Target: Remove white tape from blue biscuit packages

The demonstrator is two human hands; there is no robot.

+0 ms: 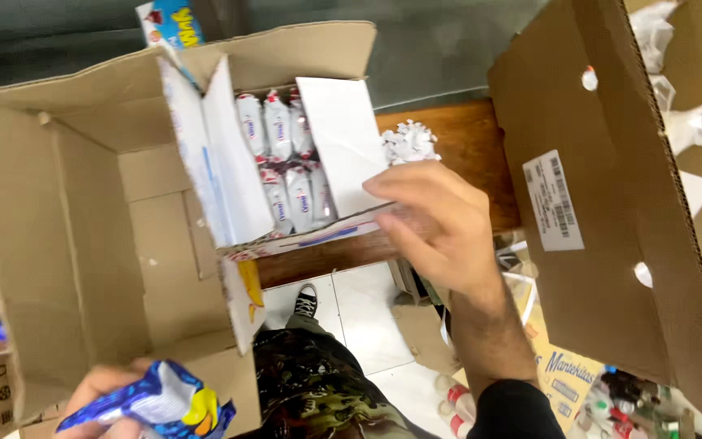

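Observation:
My right hand (439, 223) grips the near corner of a small white display box (229, 175), thumb on its open flap. Inside the box lie several white-and-red wrapped snack packs (286, 162). The display box rests on the edge of a large open cardboard carton (67, 236) at the left. At the bottom left, my left hand (103, 394) holds a blue and yellow snack wrapper (160, 402) against the carton's near flap.
A second big cardboard carton (611, 187) with a white label stands at the right. A wooden ledge (465, 138) runs behind the display box. Below are tiled floor (359, 317), my shoe (306, 302), small bottles (461, 402) and a tan printed box (566, 374).

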